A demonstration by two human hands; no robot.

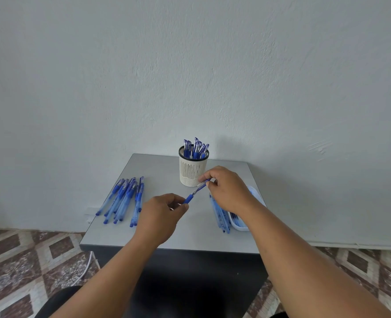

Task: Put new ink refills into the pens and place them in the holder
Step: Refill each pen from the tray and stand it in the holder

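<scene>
A blue pen (195,191) is held in the air between both hands, just in front of the holder. My left hand (161,216) pinches its lower end by the blue grip. My right hand (227,191) pinches its upper end near the cap. The white slotted holder (192,172) stands at the back middle of the small grey table (189,235), with several blue pens upright in it. A pile of blue pens (124,199) lies on the table's left side.
A white tray (240,223) sits on the table's right side, partly hidden by my right arm, with thin blue refills (220,218) beside and inside it. A white wall rises close behind. A white cable (84,269) lies on the patterned tile floor at left.
</scene>
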